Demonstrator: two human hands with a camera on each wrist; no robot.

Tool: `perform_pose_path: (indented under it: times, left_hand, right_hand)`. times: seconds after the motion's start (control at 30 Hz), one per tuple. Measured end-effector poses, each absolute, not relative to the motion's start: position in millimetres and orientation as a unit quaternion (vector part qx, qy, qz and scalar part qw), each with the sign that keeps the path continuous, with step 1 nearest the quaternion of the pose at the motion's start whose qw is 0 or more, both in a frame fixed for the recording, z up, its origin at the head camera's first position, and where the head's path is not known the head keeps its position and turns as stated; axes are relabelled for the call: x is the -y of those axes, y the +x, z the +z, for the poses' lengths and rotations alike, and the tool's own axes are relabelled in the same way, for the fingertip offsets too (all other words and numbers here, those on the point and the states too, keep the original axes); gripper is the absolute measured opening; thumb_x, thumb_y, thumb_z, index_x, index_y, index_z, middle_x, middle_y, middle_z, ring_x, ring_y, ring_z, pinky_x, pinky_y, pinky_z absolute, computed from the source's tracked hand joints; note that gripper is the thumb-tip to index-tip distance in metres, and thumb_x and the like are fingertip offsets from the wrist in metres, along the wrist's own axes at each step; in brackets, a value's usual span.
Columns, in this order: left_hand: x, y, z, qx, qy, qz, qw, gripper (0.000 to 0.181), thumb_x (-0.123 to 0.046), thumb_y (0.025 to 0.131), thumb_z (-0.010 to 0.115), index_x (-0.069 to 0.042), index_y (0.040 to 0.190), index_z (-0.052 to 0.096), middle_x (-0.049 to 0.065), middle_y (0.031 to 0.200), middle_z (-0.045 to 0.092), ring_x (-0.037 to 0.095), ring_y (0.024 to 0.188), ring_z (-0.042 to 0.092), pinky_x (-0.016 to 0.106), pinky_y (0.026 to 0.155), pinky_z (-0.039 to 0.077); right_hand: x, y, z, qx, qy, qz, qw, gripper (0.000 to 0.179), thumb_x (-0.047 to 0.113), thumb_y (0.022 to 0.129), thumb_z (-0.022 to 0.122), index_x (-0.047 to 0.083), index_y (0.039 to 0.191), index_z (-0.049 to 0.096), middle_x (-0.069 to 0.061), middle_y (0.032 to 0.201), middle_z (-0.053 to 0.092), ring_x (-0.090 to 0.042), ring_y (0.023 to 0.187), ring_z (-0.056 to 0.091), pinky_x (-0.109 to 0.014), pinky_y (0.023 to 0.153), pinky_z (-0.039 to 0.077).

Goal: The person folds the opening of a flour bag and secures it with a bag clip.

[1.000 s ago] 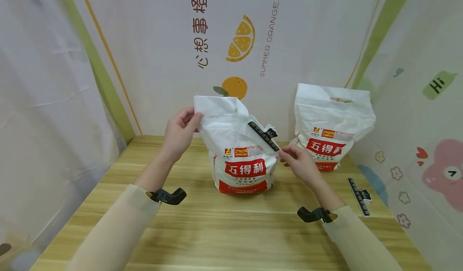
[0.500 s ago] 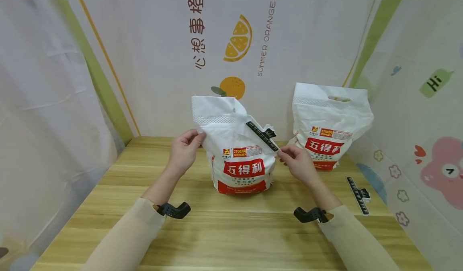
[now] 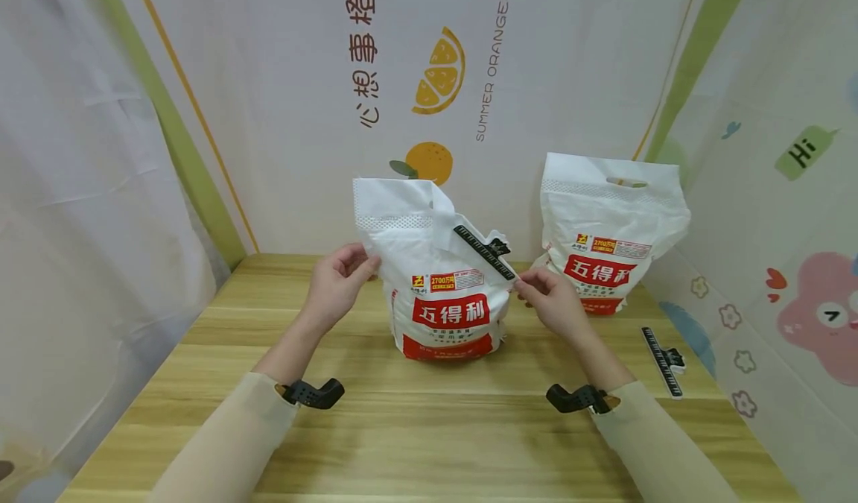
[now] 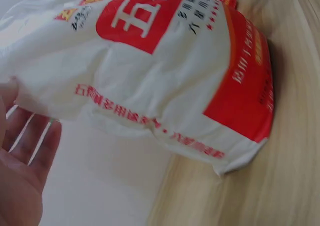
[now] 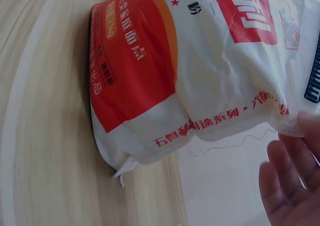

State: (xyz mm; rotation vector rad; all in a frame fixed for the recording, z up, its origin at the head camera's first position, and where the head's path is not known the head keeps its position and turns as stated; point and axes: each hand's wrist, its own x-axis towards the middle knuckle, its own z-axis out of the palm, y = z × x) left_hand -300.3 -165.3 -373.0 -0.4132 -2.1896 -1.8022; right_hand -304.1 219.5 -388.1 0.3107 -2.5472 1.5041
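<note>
A white flour bag (image 3: pixel 450 331) with red labels stands upright on the wooden table in the head view. Its top right part is folded down, and a black clip with a piano-key pattern (image 3: pixel 484 252) lies slanted across that fold. My left hand (image 3: pixel 339 283) pinches the bag's left edge below the dotted band, thumb in front and fingers behind. On the other side, my right hand (image 3: pixel 553 299) pinches the bag's right edge, right at the clip's lower end. In the right wrist view, the thumb lies on the bag's edge (image 5: pixel 235 86) with the fingers behind it.
A second flour bag (image 3: pixel 603 227) with a cut-out handle stands at the back right. A matching clip (image 3: pixel 663 361) lies on the table's right side (image 3: pixel 724 443). Printed curtains (image 3: pixel 302 153) hang behind and at both sides.
My left hand has slid down the bag's left edge, from the dotted band to below it. The right hand keeps its place by the clip's end. The view has shifted slightly.
</note>
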Motion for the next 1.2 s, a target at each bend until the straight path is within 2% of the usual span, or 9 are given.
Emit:
perform_pose_path:
  times: [0.1, 0.2, 0.33, 0.5, 0.67, 0.73, 0.8, 1.0, 1.2]
  left_hand:
    - [168, -299, -381, 0.794, -0.139, -0.585, 0.089, 0.039, -0.022, 0.108, 0.072, -0.001, 0.140, 0.070, 0.019, 0.129, 0.077, 0.013, 0.110, 0.072, 0.020, 0.091, 0.059]
    - [166, -299, -388, 0.807, -0.129, -0.573, 0.065, 0.039, -0.025, 0.107, 0.074, -0.002, 0.138, 0.070, 0.017, 0.131, 0.077, 0.020, 0.115, 0.072, 0.024, 0.093, 0.059]
    - [162, -298, -391, 0.809, -0.111, -0.573, 0.078, 0.033, -0.026, 0.106, 0.076, -0.004, 0.130, 0.073, 0.015, 0.125, 0.078, 0.021, 0.110, 0.071, 0.027, 0.090, 0.059]
    - [158, -299, -390, 0.821, -0.095, -0.552, 0.115, 0.026, -0.025, 0.106, 0.076, -0.004, 0.121, 0.076, 0.014, 0.113, 0.079, 0.017, 0.100, 0.071, 0.026, 0.085, 0.055]
    - [158, -299, -390, 0.825, -0.075, -0.546, 0.126, 0.023, -0.023, 0.105, 0.077, -0.005, 0.118, 0.077, 0.014, 0.109, 0.079, 0.025, 0.100, 0.072, 0.029, 0.086, 0.054]
    - [158, -299, -390, 0.821, -0.075, -0.551, 0.128, 0.024, -0.023, 0.105, 0.077, -0.004, 0.120, 0.076, 0.015, 0.111, 0.079, 0.024, 0.099, 0.071, 0.029, 0.086, 0.055]
    - [158, -299, -390, 0.815, -0.081, -0.561, 0.122, 0.027, -0.023, 0.106, 0.076, -0.003, 0.123, 0.075, 0.017, 0.114, 0.078, 0.019, 0.097, 0.069, 0.027, 0.085, 0.056]
    - [160, -296, -399, 0.817, -0.109, -0.564, 0.058, 0.034, -0.023, 0.109, 0.070, -0.001, 0.135, 0.069, 0.019, 0.124, 0.076, 0.021, 0.104, 0.070, 0.028, 0.085, 0.058]
    - [156, -296, -404, 0.831, -0.074, -0.547, 0.071, 0.023, -0.024, 0.109, 0.070, -0.005, 0.122, 0.072, 0.013, 0.110, 0.076, 0.019, 0.098, 0.068, 0.030, 0.084, 0.055]
  right_hand:
    - [-220, -305, -389, 0.847, 0.108, 0.516, 0.067, 0.030, 0.021, 0.109, 0.069, -0.002, 0.129, 0.072, -0.024, 0.119, 0.074, -0.019, 0.097, 0.069, -0.026, 0.083, 0.062]
    - [-218, -306, -389, 0.847, 0.107, 0.518, 0.060, 0.030, 0.020, 0.108, 0.071, -0.002, 0.128, 0.072, -0.021, 0.116, 0.074, -0.016, 0.094, 0.067, -0.022, 0.080, 0.059]
    - [-215, -307, -391, 0.859, 0.094, 0.498, 0.072, 0.023, 0.019, 0.107, 0.073, -0.001, 0.119, 0.075, -0.019, 0.105, 0.075, -0.018, 0.089, 0.065, -0.021, 0.074, 0.056]
    - [-215, -306, -390, 0.871, 0.082, 0.476, 0.093, 0.017, 0.017, 0.106, 0.074, 0.001, 0.112, 0.075, -0.019, 0.102, 0.075, -0.019, 0.087, 0.063, -0.023, 0.068, 0.051]
    - [-215, -304, -389, 0.873, 0.083, 0.471, 0.095, 0.014, 0.016, 0.105, 0.075, 0.002, 0.108, 0.075, -0.017, 0.098, 0.075, -0.018, 0.084, 0.062, -0.024, 0.066, 0.049]
    - [-216, -303, -388, 0.874, 0.088, 0.471, 0.086, 0.015, 0.017, 0.106, 0.075, 0.002, 0.109, 0.075, -0.015, 0.097, 0.074, -0.019, 0.085, 0.061, -0.024, 0.067, 0.049]
    - [-218, -303, -387, 0.873, 0.092, 0.475, 0.068, 0.019, 0.020, 0.107, 0.074, 0.002, 0.113, 0.074, -0.015, 0.099, 0.074, -0.023, 0.088, 0.064, -0.024, 0.070, 0.052]
    - [-223, -304, -389, 0.862, 0.101, 0.497, 0.022, 0.030, 0.026, 0.109, 0.072, 0.000, 0.124, 0.072, -0.022, 0.113, 0.076, -0.028, 0.099, 0.071, -0.030, 0.085, 0.062]
    - [-221, -304, -389, 0.872, 0.094, 0.477, 0.056, 0.021, 0.022, 0.107, 0.074, 0.001, 0.111, 0.075, -0.014, 0.097, 0.075, -0.026, 0.089, 0.066, -0.025, 0.073, 0.054]
